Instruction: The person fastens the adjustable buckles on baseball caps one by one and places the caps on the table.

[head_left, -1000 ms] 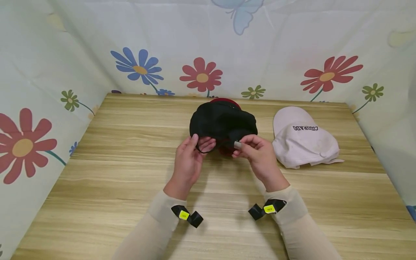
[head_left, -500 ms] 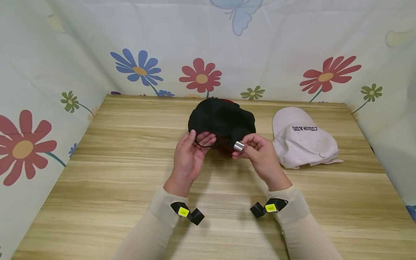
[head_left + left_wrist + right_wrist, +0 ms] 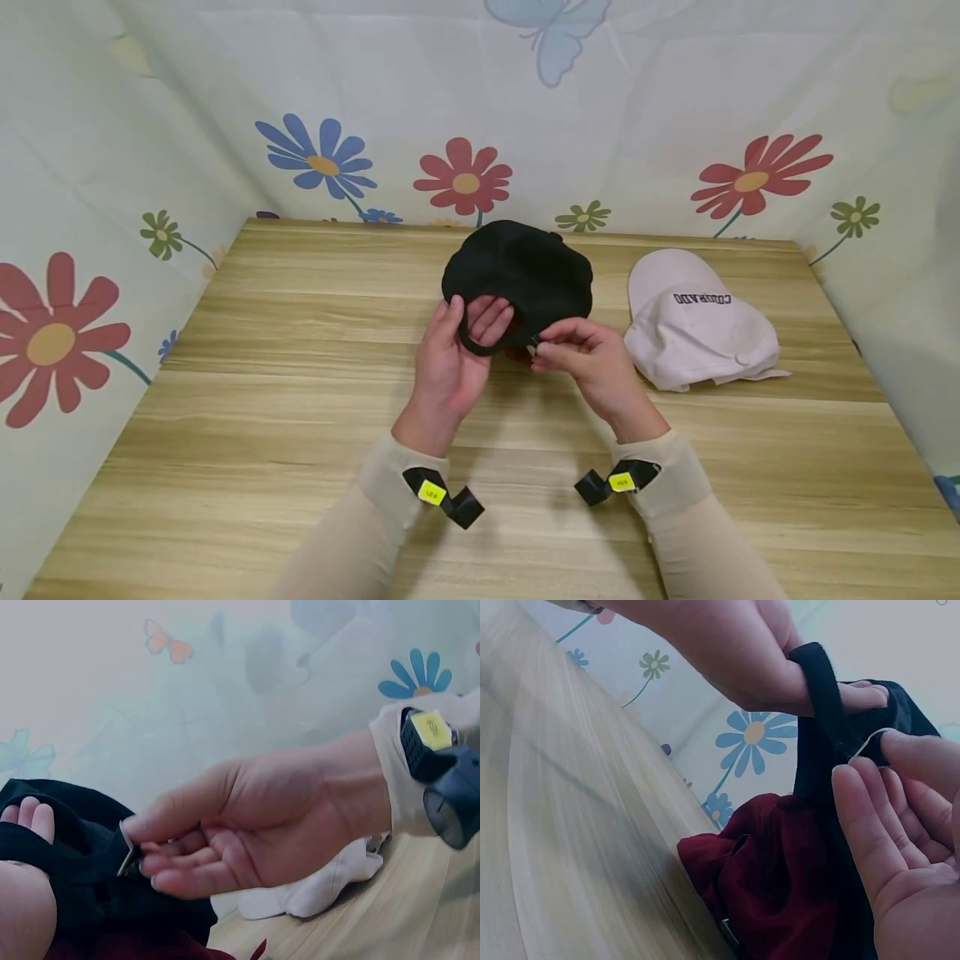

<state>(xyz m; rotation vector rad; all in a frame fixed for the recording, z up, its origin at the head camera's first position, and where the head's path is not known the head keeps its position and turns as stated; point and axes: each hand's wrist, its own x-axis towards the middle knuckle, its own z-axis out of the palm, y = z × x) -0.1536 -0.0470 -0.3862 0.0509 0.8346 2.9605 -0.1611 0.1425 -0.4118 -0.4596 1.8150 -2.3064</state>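
Note:
A black cap (image 3: pixel 525 271) is held over the wooden table, its back opening turned toward me. My left hand (image 3: pixel 450 362) grips the cap by the left side of that opening, fingers passing through behind the strap (image 3: pixel 821 682), which loops across them. The thumb and fingers of my right hand (image 3: pixel 592 358) pinch the strap's metal buckle (image 3: pixel 126 855) at the right side. Under the black cap lies a dark red cap (image 3: pixel 772 877), mostly hidden in the head view.
To the right, a pale pink cap (image 3: pixel 697 321) with dark lettering lies on the wooden table (image 3: pixel 262 400). A flower-printed curtain (image 3: pixel 637 100) hangs along the table's back and sides.
The black cap has tilted up, covering the red cap's top. My left hand has shifted slightly right, its fingers further through the opening. The buckle, earlier facing up, has turned in my right fingers.

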